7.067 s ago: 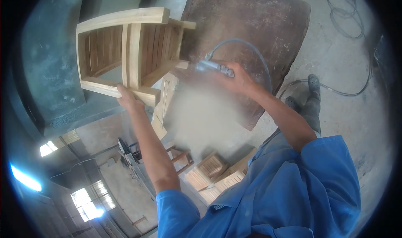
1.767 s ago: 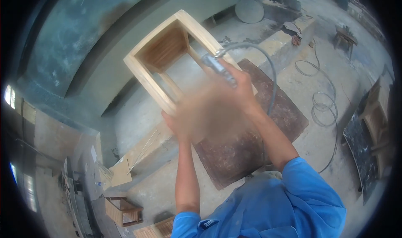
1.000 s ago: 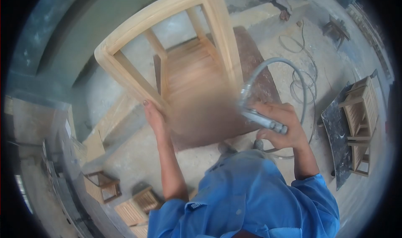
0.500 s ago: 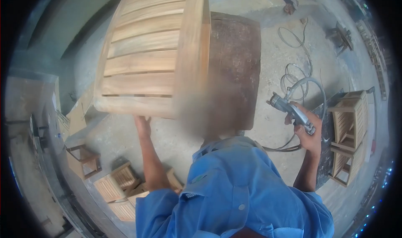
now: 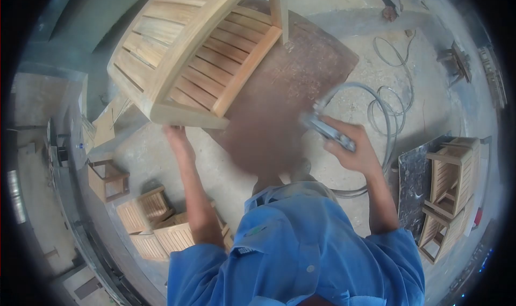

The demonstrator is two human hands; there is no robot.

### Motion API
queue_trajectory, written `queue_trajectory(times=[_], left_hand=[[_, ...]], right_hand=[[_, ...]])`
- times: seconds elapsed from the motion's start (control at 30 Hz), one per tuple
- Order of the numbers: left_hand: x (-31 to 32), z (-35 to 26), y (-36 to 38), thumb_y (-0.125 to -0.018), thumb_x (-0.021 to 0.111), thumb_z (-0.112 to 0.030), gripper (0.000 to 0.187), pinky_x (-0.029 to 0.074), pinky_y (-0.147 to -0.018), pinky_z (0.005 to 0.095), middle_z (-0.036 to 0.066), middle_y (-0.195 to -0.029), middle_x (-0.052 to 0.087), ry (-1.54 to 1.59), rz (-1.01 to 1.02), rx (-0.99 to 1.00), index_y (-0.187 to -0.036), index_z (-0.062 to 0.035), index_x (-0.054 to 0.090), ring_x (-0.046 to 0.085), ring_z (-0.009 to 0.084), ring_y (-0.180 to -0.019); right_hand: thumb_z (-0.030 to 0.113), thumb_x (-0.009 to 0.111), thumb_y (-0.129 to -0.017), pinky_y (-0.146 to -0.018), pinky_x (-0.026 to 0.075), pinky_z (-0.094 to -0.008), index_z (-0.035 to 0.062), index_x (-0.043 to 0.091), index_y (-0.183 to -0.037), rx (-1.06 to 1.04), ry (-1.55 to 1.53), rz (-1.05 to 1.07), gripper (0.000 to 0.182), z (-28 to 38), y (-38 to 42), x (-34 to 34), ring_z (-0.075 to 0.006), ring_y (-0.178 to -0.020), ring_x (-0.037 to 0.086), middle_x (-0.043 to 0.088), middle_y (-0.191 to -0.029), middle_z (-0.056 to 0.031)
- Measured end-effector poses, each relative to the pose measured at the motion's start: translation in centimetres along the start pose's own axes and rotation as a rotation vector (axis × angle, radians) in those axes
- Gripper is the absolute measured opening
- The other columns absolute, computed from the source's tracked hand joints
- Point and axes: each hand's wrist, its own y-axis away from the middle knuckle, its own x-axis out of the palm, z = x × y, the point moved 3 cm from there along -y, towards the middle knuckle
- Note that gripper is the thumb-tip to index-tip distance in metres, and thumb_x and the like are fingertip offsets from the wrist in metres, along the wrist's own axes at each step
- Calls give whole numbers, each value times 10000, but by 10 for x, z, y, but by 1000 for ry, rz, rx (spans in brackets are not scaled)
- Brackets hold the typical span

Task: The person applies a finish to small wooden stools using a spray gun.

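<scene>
A pale slatted wooden chair (image 5: 156, 42) rests tilted on a brown worn board (image 5: 314, 53), its inner slats partly showing. My left hand (image 5: 177, 139) grips the chair's lower near edge; the fingertips are hidden behind the wood. In my right hand (image 5: 355, 147) is a metal spray gun (image 5: 329, 132), with its blurred front end facing left toward the chair, apart from it. A grey hose (image 5: 388, 123) loops from the gun down to the floor. Part of the board's near side is smeared by a blur.
Several wooden chairs (image 5: 161, 225) stand on the floor at lower left, and a small wooden frame (image 5: 109, 179) is beside them. Stacked wooden chairs (image 5: 451, 171) sit at right by a dark panel (image 5: 413, 171). Hose coils lie across the floor on the right.
The chair has turned on the board, so its inner slats now show. My right hand has brought the spray gun leftward, closer to the chair. My left hand stays at the lower edge.
</scene>
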Motion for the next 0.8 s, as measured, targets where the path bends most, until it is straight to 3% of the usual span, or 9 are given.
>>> queue_trajectory(times=[0.03,0.1,0.17,0.37,0.47,0.57,0.67,0.8], left_hand=[[5,-3,-12,-1010,373,-585,784,245,-1173,509,172,-1579,212,-101,-9,32,-1531,-31,180,257,306,-1456],[4,-2,-26,-1020,389,-551,739,253,-1175,466,172,-1543,276,-105,-25,33,-1512,-28,212,296,299,-1430],[-9,2,-37,-1024,408,-529,711,268,-1166,456,169,-1514,322,-128,-4,45,-1495,-24,240,327,287,-1406],[-52,12,-44,-1049,419,-457,511,356,-1046,378,116,-1255,502,-173,-66,41,-1307,-17,434,463,222,-1189],[-71,20,-55,-1057,415,-432,444,374,-975,336,83,-1104,521,-195,-63,82,-1185,-13,491,473,195,-1067],[-89,29,-79,-981,403,-641,718,318,-1090,451,123,-1343,444,-316,41,28,-1358,-29,399,408,257,-1264],[-97,27,-103,-1022,433,-538,533,370,-971,362,59,-1102,490,-278,69,118,-1170,-28,482,441,190,-1050],[-86,18,-108,-1063,417,-402,383,371,-895,301,33,-956,476,-282,62,206,-1020,-30,498,423,161,-930]], right_hand=[[167,770,-787,-781,536,-345,3,636,-1237,-10,-12,8,497,-1,-18,4,-291,-909,725,713,-985,-208],[223,775,-802,-730,540,-347,22,654,-1215,-54,-69,-1,475,2,-57,21,-297,-840,725,719,-932,-187],[272,771,-806,-692,539,-361,27,660,-1207,-236,28,-36,483,15,-91,45,-317,-798,713,719,-921,-180],[390,737,-834,-715,531,-408,77,688,-1187,-218,-48,-71,474,38,-171,143,-356,-802,691,715,-896,-186],[407,725,-842,-733,529,-414,65,692,-1175,-150,-2,-63,478,40,-197,179,-359,-827,689,713,-900,-192],[405,728,-839,-749,534,-415,39,684,-1177,-137,77,-55,500,39,-210,199,-362,-839,693,707,-899,-214],[404,729,-837,-750,543,-416,30,674,-1194,-166,139,-71,519,40,-192,203,-363,-834,700,700,-891,-240],[397,729,-838,-741,552,-415,44,668,-1212,-67,185,21,518,34,-160,209,-353,-844,710,698,-907,-255]])
